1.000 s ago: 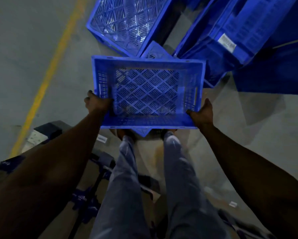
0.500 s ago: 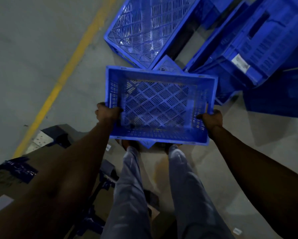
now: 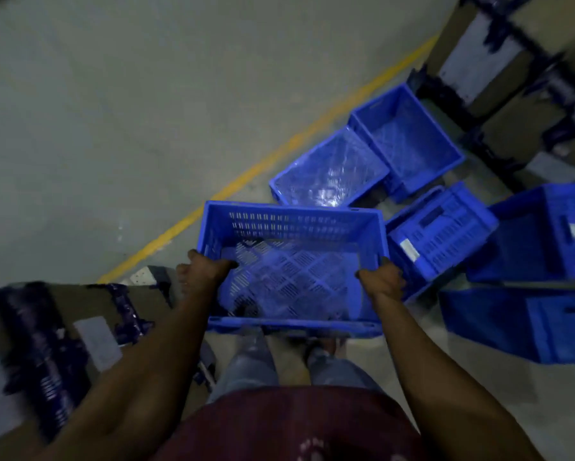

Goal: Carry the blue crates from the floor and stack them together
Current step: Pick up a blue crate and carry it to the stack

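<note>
I hold an empty blue perforated crate (image 3: 292, 227) in the air in front of my waist. My left hand (image 3: 201, 271) grips its left rim with fingers curled over the edge. My right hand (image 3: 380, 281) grips the right rim the same way. Beyond it on the floor lie several more blue crates: an upright one (image 3: 332, 171), another upright one (image 3: 409, 138) behind that, one tipped on its side (image 3: 442, 234), and larger ones (image 3: 545, 234) at the right.
A yellow floor line (image 3: 279, 151) runs diagonally across the grey concrete. Cardboard boxes with dark tape (image 3: 46, 327) stand at my lower left, and more boxes (image 3: 512, 61) at the upper right. My legs (image 3: 249, 361) are below the crate.
The crate has risen from near the floor to waist height in both hands. My view has swung up and back, so the crates on the floor now appear farther away.
</note>
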